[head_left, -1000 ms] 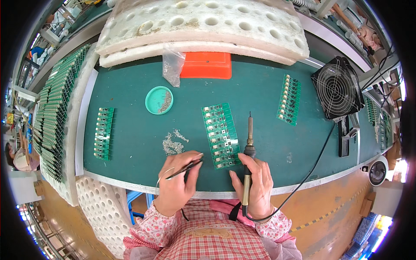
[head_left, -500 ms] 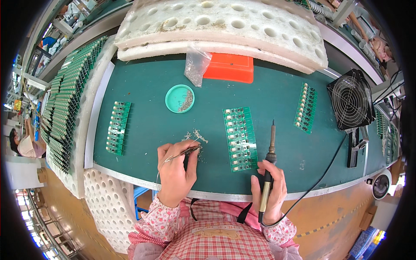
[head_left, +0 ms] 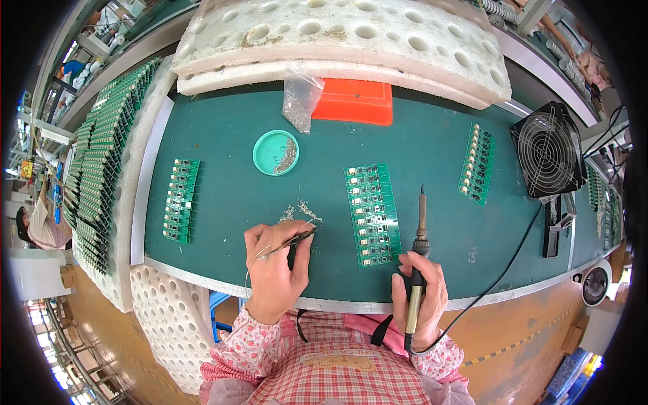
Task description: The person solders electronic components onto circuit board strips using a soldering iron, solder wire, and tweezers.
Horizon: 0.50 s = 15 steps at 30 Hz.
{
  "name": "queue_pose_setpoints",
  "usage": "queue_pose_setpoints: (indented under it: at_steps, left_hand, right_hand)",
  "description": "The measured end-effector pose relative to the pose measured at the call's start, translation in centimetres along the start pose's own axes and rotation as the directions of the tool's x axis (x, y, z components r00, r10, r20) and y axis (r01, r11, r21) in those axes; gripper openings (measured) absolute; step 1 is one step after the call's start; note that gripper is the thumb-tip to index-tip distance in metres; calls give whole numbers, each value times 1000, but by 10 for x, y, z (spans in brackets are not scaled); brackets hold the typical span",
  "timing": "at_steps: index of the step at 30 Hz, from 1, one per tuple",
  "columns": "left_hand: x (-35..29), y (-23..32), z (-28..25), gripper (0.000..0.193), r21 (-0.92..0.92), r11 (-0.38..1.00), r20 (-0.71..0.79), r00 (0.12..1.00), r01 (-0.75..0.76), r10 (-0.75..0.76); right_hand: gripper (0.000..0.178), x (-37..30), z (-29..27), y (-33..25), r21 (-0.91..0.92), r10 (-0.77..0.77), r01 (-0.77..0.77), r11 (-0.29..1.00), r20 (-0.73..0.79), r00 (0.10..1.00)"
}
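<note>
My left hand (head_left: pixel 275 266) is closed in a pinch around tweezers (head_left: pixel 297 239), dark toward the tip. A thin silvery wire, seemingly solder, loops down beside its fingers. Just beyond those fingers lies a scatter of tiny pale parts (head_left: pixel 309 210). A soldering iron (head_left: pixel 421 244) rests in the grip of my right hand (head_left: pixel 424 297), its tip pointing away from me, touching nothing. Between the hands, a green circuit board panel (head_left: pixel 372 214) with a row of white components lies flat on the mat. Farther off, a round turquoise dish (head_left: pixel 257 152) holds small metallic bits.
Two more board panels lie left (head_left: pixel 181 201) and right (head_left: pixel 476 163). A black fan (head_left: pixel 547 152) stands at the right, near the iron's cord. A clear bag (head_left: pixel 301 101), a red tray (head_left: pixel 354 102) and white foam blocks (head_left: pixel 337 50) line the back. Stacked boards (head_left: pixel 108 162) fill the left.
The view has shifted slightly. My left hand has moved a little to the right with the tweezers. The right hand keeps the soldering iron in nearly the same place.
</note>
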<state>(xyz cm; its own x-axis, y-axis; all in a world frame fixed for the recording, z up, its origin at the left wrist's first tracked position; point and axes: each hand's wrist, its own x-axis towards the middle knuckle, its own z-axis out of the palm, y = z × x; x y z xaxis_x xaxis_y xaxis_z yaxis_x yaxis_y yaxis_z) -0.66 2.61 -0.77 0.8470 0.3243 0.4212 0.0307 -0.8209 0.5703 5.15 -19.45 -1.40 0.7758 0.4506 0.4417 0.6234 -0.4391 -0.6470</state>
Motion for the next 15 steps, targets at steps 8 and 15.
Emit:
queue_pose_setpoints:
  at_steps: [8,15]
  left_hand:
    - [2,-1,4,14,6,1000,-7,1000,-4,4]
    - [1,-2,5,15,25,999,0,1000,-24,24]
  right_hand:
    - [51,-1,1,1,15,-18,18,1000,-28,999]
    - [49,0,-1,-1,30,29,-29,999,7,1000]
